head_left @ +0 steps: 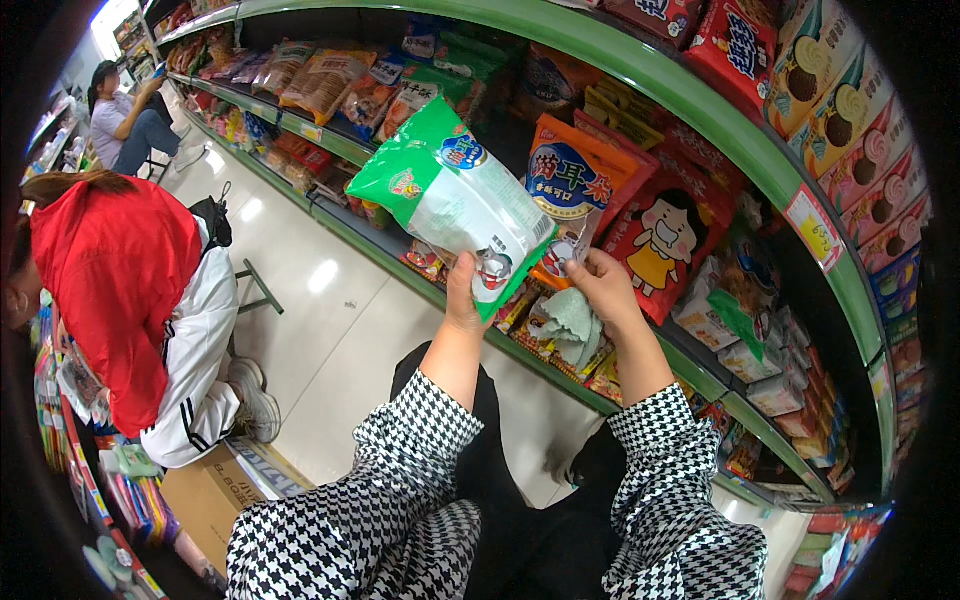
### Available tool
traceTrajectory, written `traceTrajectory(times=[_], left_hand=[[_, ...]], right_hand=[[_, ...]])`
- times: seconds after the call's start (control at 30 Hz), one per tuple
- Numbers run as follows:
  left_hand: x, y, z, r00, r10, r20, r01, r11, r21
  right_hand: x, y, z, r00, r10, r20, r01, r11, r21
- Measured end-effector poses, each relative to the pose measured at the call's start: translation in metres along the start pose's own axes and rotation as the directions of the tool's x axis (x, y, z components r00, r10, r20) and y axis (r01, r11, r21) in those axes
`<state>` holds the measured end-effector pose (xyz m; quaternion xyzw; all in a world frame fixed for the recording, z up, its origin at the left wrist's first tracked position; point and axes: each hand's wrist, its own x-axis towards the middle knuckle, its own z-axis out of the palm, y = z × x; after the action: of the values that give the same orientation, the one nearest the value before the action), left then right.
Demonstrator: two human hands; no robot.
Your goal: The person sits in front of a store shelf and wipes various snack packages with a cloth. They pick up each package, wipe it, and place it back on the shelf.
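My left hand grips the lower end of a green and white snack bag, its printed back turned up. Beside it, my right hand pinches the bottom of an orange snack bag with a clear window; that bag stands among the shelf's packets. A pale green cloth hangs just below my right hand, and its upper edge meets the fingers. Right of the orange bag stands a red packet with a cartoon child. The two bags are close together, and the green one partly overlaps the orange one.
A green-edged shelf with bagged snacks runs along the aisle; boxed snacks stand on the upper level. At left, a person in a red top bends by the opposite shelf near a cardboard box. Another person sits farther back.
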<state>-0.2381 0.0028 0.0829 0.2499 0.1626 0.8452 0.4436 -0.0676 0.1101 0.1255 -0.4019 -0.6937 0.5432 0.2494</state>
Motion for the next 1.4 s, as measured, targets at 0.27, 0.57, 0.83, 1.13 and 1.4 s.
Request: traceTrajectory(times=[0.27, 0.57, 0.83, 1.13, 1.4], left_hand=[[0.001, 0.007, 0.011, 1.000, 0.008, -0.017, -0.008, 1.000, 0.007], [0.002, 0.002, 0.010, 0.981, 0.136, -0.138, -0.134, 0.991, 0.025], [0.009, -0.015, 0.000, 0.923, 0.247, -0.294, -0.253, 0.967, 0.018], [0.014, -0.025, -0.005, 0.858, 0.312, -0.409, -0.310, 0.948, 0.073], [0.014, -0.032, -0.002, 0.856, 0.285, -0.432, -0.287, 0.956, 0.062]], right_hand=[[0.011, -0.007, 0.020, 1.000, -0.011, -0.001, 0.011, 0.987, 0.162], [0.059, -0.013, 0.043, 0.950, -0.188, -0.249, 0.130, 0.964, -0.231], [0.107, -0.055, 0.060, 0.889, -0.308, -0.340, 0.086, 0.840, -0.536], [0.146, -0.067, 0.078, 0.857, -0.197, -0.476, -0.117, 0.825, -0.552], [0.192, -0.043, 0.080, 0.814, -0.241, -0.529, -0.047, 0.880, -0.473]])
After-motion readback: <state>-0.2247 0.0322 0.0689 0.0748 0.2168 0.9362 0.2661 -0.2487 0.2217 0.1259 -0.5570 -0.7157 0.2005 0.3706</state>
